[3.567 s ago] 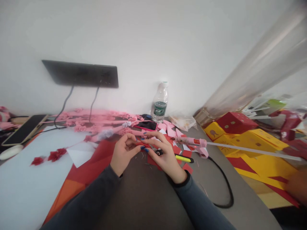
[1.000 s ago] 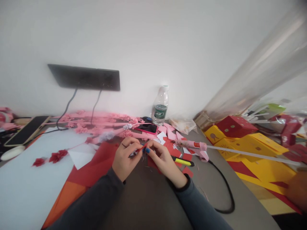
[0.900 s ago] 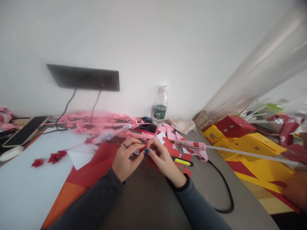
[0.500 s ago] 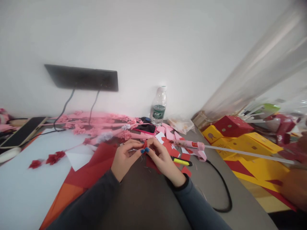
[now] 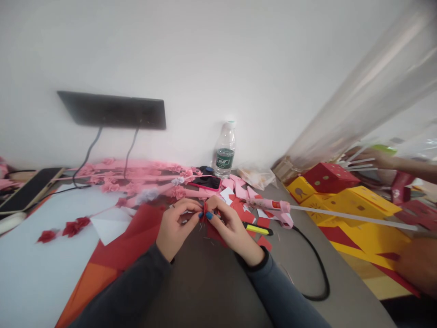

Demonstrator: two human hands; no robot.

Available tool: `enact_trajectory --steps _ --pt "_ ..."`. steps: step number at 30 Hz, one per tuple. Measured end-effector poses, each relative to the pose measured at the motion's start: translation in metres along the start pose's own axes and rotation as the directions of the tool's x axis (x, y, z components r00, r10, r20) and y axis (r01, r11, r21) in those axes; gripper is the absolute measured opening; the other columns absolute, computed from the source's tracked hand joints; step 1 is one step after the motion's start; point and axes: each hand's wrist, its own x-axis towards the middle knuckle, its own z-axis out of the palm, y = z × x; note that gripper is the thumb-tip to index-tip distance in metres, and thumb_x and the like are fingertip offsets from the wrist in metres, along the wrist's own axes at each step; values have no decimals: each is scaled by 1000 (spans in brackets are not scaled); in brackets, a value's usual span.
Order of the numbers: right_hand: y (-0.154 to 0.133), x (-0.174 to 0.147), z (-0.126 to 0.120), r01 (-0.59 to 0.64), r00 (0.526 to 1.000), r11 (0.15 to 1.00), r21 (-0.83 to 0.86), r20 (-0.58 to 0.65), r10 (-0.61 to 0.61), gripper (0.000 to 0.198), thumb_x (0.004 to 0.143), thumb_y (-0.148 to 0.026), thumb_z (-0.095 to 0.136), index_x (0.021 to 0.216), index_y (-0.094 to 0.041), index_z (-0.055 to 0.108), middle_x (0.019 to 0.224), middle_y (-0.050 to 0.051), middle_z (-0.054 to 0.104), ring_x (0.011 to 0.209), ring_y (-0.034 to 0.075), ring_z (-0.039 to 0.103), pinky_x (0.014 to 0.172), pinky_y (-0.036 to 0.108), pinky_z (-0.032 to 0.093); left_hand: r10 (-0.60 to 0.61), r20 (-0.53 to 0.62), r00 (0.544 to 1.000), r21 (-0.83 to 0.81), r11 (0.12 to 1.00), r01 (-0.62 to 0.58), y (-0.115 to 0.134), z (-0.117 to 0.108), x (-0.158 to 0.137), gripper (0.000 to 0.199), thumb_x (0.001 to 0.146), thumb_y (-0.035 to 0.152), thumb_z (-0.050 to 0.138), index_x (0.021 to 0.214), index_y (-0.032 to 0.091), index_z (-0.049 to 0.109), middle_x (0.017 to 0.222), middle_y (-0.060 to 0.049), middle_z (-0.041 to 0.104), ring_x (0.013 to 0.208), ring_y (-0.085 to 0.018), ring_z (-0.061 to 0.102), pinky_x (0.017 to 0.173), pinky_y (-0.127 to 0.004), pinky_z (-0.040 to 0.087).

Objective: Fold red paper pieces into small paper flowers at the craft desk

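Note:
Between the fingertips of both hands is a small piece of red paper [image 5: 205, 208], mostly covered by the fingers. My left hand [image 5: 178, 228] pinches it from the left, thumb against forefinger. From the right, my right hand [image 5: 229, 224] pinches the same piece, its blue-nailed thumb in front. Loose red and pink paper pieces [image 5: 264, 243] lie beyond and right of my hands. A yellow-and-black utility knife [image 5: 258, 228] rests just right of my right hand. Past it lies a pink glue gun [image 5: 273, 206] with a long translucent glue stick [image 5: 351, 217] sticking out of its back.
A water bottle [image 5: 224, 152] stands by the wall, near a pink-edged phone [image 5: 206, 182]. Pink paper-flower stems [image 5: 112, 175] lie along the back. White sheets [image 5: 61, 264] and red paper [image 5: 133, 239] cover the left. Yellow and red boxes [image 5: 331, 177] and another person's hand [image 5: 421, 262] are at right.
My fingertips have parted slightly, and more of the red paper shows upright between them. Another person's arm has come into view at the upper right, behind the boxes.

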Motion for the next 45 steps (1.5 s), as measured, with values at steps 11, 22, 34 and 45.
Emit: enact_trajectory --steps 11,22,34,45 --pt "4 -2 -1 40 999 995 -87 10 -39 12 96 -18 45 86 -22 49 83 2 50 76 17 48 69 29 39 -54 -1 999 -116 992 54 -4 1 -1 4 80 21 70 79 17 70 95 -9 70 91 -20 69 77 -28 59" --pt "3 -3 3 66 992 954 -291 -84 -94 16 82 -7 48 78 -22 47 75 0 53 72 17 51 67 28 41 38 -27 999 114 993 -35 -5 0 -1 8 83 13 60 85 18 67 101 -8 67 97 -19 67 80 -26 57" --pt "8 -2 4 104 982 879 -465 -90 -164 12 87 -12 58 79 -21 58 73 1 64 72 18 58 71 31 41 126 8 992 339 933 -122 -6 3 -5 33 83 5 54 112 22 57 97 -3 65 85 -14 67 71 -21 58" --pt "6 -4 5 145 974 817 -559 -66 -218 11 92 -15 59 82 -21 58 78 1 68 74 18 60 70 33 37 241 59 969 393 886 -245 -2 1 -2 27 86 3 50 99 19 67 90 -3 61 84 -14 64 74 -23 54"
